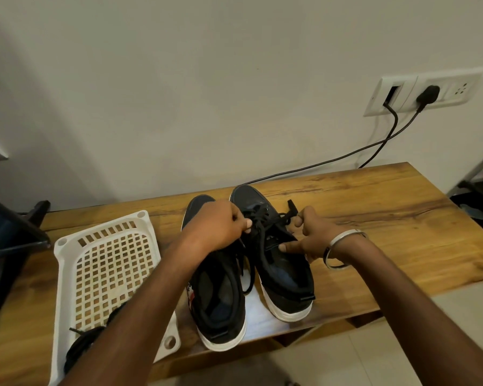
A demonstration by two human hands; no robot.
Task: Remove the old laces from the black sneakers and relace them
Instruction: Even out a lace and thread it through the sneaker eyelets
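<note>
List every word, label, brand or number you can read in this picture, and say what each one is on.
None can be read.
Left sneaker: a red and white patch on its side, too blurred to read.
Right sneaker: a small pale mark on the tongue, too small to read.
White basket, wall socket plate, bangle: no text shows.

Bare forearms; silver bangle (343, 250), R wrist
</note>
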